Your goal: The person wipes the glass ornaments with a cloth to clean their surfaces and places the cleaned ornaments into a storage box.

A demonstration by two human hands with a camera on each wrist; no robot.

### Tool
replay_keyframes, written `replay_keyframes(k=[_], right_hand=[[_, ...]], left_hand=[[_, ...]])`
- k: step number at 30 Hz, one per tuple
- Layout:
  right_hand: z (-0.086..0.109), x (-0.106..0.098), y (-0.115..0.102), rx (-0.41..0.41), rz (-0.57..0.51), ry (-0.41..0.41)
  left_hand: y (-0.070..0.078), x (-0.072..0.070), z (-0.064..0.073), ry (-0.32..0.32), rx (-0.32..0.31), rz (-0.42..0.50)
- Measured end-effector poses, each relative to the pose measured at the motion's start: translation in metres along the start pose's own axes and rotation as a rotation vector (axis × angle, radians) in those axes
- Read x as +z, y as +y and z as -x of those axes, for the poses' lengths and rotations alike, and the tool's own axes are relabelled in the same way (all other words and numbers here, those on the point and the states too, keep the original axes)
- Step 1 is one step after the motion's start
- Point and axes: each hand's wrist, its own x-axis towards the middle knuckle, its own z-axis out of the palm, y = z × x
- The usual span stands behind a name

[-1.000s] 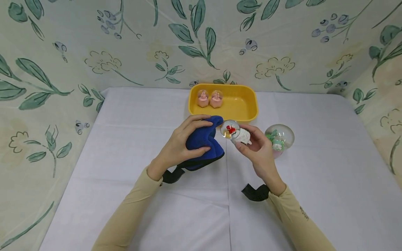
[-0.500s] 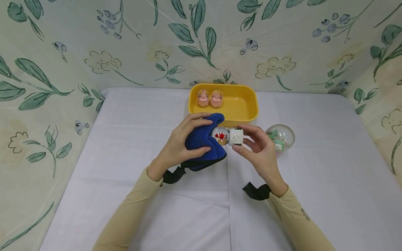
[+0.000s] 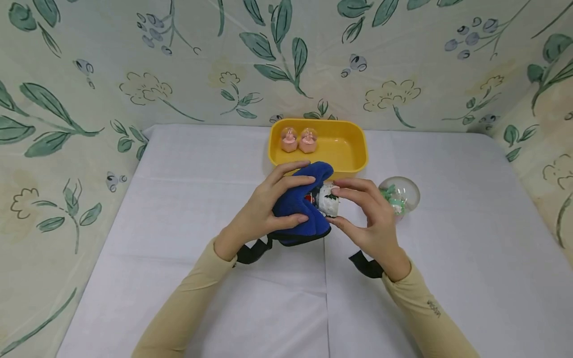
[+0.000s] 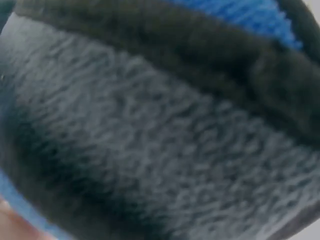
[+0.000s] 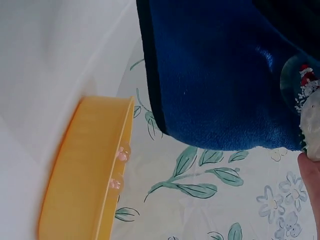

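Note:
My left hand (image 3: pixel 264 206) holds a folded blue cloth (image 3: pixel 293 206) with a black edge; its grey underside fills the left wrist view. A small snow globe (image 3: pixel 329 200) with a white base has its glass dome mostly tucked inside the cloth's fold, a bit of red showing. The fingertips and thumb of my right hand (image 3: pixel 373 223) pinch the white base from the right. In the right wrist view the blue cloth (image 5: pixel 220 85) wraps the dome, while the white base (image 5: pixel 312 125) sits at the right edge by a fingertip.
A yellow tray (image 3: pixel 342 149) stands behind the hands, holding two small pink snow globes (image 3: pixel 308 140) at its left end. Right of my right hand, a larger snow globe (image 3: pixel 405 194) with green and pink parts stands on the white tablecloth (image 3: pixel 470 238). Floral fabric hangs behind.
The snow globe has turned from a slant to lie sideways, and its dome has gone into the cloth. The left hand and cloth have shifted slightly right, around the dome.

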Motion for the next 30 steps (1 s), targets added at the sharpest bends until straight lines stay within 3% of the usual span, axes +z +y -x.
replay_keyframes(k=[4,7,13,20,28,30], right_hand=[[-0.002,0.001,0.001,-0.063,0.096,0.044],[-0.001,0.001,0.003,-0.062,0.103,0.05],[0.003,0.001,0.005,0.039,-0.075,0.032],[0.005,0.004,0.002,0.287,-0.297,0.049],[0.003,0.003,-0.004,0.718,-0.478,0.053],[0.002,0.004,-0.006,0.777,-0.484,0.046]], left_hand=[[0.002,0.002,0.0,-0.056,-0.01,-0.034],[0.002,0.004,-0.001,-0.056,0.013,-0.04],[0.002,0.006,0.0,-0.053,0.059,-0.046],[0.002,0.006,-0.001,-0.066,0.115,-0.098],[0.002,0.006,0.0,-0.088,0.154,-0.147],[0.001,0.006,0.0,-0.084,0.152,-0.137]])
